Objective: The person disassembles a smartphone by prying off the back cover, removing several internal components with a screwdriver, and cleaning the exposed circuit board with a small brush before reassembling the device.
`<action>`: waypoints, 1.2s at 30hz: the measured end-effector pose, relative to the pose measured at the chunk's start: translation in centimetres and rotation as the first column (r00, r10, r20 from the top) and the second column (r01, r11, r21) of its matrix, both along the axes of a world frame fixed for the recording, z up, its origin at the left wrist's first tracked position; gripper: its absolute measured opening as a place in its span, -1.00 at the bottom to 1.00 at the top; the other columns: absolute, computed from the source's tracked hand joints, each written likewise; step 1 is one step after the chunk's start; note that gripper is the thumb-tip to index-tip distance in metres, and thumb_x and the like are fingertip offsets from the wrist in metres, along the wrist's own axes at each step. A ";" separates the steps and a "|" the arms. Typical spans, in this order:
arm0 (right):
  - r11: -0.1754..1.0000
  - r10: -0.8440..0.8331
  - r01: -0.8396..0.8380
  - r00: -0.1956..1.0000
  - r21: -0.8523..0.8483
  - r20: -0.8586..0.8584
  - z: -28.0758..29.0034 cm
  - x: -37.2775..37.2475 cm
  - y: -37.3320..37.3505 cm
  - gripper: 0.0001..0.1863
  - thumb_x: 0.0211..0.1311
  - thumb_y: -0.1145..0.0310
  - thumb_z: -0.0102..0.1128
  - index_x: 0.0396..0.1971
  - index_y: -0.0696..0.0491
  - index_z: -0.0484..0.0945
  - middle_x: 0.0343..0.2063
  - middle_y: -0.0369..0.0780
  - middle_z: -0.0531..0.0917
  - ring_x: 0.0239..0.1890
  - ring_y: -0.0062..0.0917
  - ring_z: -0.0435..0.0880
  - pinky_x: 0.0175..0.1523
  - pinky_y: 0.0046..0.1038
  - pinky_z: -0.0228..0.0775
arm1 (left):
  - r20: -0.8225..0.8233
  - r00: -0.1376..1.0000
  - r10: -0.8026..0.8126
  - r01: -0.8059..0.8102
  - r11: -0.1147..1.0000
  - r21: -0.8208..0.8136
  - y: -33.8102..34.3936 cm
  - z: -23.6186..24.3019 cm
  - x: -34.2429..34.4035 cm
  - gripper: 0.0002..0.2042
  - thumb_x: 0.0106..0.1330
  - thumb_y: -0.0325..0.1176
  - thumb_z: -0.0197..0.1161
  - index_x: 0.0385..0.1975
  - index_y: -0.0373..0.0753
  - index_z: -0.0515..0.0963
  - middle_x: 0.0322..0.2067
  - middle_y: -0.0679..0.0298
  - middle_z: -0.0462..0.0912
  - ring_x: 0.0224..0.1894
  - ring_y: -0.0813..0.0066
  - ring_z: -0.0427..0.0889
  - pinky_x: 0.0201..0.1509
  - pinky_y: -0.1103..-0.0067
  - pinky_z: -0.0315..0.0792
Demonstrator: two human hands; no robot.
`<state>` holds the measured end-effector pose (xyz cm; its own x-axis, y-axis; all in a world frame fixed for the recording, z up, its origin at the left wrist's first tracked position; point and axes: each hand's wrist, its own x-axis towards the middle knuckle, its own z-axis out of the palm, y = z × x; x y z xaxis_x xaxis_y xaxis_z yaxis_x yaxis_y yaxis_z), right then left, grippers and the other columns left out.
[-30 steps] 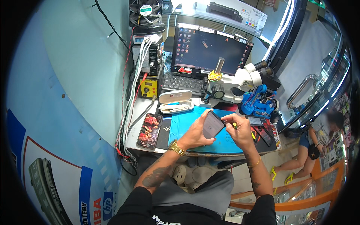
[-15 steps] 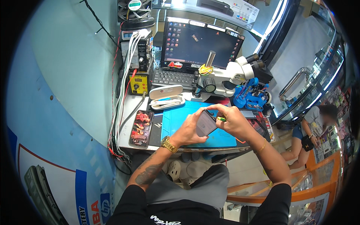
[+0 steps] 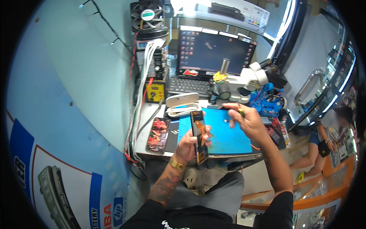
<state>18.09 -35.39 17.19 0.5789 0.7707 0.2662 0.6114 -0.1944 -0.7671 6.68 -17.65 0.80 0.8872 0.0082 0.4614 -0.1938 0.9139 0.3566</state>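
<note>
My left hand is closed around a phone screen panel, held upright over the front edge of the blue work mat. The panel's dark back faces me, with an orange-brown flex cable along it. To the right and apart from the panel, my right hand is raised over the mat. It grips a small green-handled tool whose tip I cannot make out. Left of the mat lies a phone with a red picture on it.
Behind the mat stand an open white case with slim tools, a microscope, a keyboard and a monitor. A blue tool organizer is at right. White cables hang at left. Another person sits at far right.
My hands have drawn apart. The left has turned the panel so its back with the flex cable shows; the right has pulled away from it with the green-handled tool. The view has shifted.
</note>
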 end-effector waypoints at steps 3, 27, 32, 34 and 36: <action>0.981 -0.127 0.128 0.992 -0.142 0.019 -2.4 -0.3 -1.8 -0.67 0.49 0.26 0.24 0.12 0.08 0.66 -0.61 -0.29 0.61 -0.55 -0.71 0.55 -0.40 -0.51 0.39 | 0.094 0.967 -0.238 0.255 0.924 -0.286 -1.7 0.8 -2.3 -0.06 0.25 -0.12 0.44 0.54 -0.12 -0.02 0.07 0.17 0.37 -0.06 0.48 0.43 -0.01 0.50 0.39; 0.904 -0.385 0.393 0.919 -0.165 0.083 -14.3 4.3 -7.4 -0.65 0.32 0.36 0.27 0.07 0.12 0.68 -0.63 -0.18 0.57 -0.57 -0.60 0.47 -0.36 -0.40 0.34 | 0.050 0.910 -0.412 0.378 0.774 -0.508 -4.2 -5.2 -6.4 0.02 0.33 0.20 0.35 0.57 -0.22 -0.10 0.05 0.11 0.41 -0.08 0.45 0.45 -0.15 0.49 0.38; 0.904 -0.370 0.404 0.903 -0.137 0.220 -15.8 5.1 -8.0 -0.67 0.30 0.37 0.28 0.03 0.10 0.69 -0.34 -0.04 0.70 -0.29 -0.31 0.68 -0.16 -0.30 0.48 | 0.028 0.911 -0.411 0.361 0.765 -0.534 -4.1 -5.5 -6.4 0.02 0.33 0.21 0.34 0.57 -0.22 -0.09 0.07 0.12 0.42 -0.07 0.45 0.45 -0.15 0.50 0.37; 0.894 -0.365 0.427 0.869 -0.134 0.334 -16.9 5.7 -8.4 -0.68 0.29 0.38 0.29 0.02 0.09 0.68 -0.25 -0.02 0.70 -0.18 -0.19 0.69 -0.09 -0.23 0.50 | 0.020 0.912 -0.409 0.355 0.766 -0.535 -4.2 -5.6 -6.4 0.02 0.33 0.21 0.34 0.57 -0.23 -0.08 0.07 0.12 0.42 -0.07 0.45 0.45 -0.14 0.49 0.37; 0.870 -0.364 0.469 0.820 -0.154 0.442 -17.3 6.1 -8.5 -0.69 0.28 0.39 0.31 0.01 0.08 0.68 -0.19 -0.02 0.67 -0.11 -0.10 0.67 -0.03 -0.16 0.49 | 0.011 0.916 -0.401 0.348 0.780 -0.521 -4.3 -5.6 -6.5 0.01 0.33 0.21 0.34 0.56 -0.23 -0.07 0.07 0.12 0.42 -0.06 0.44 0.44 -0.13 0.49 0.36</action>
<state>24.18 -43.88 -0.15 0.7487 0.5487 0.3720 0.6621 -0.6472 -0.3779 0.22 -21.95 -4.81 0.9078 -0.1274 0.3996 0.2114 0.9618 -0.1737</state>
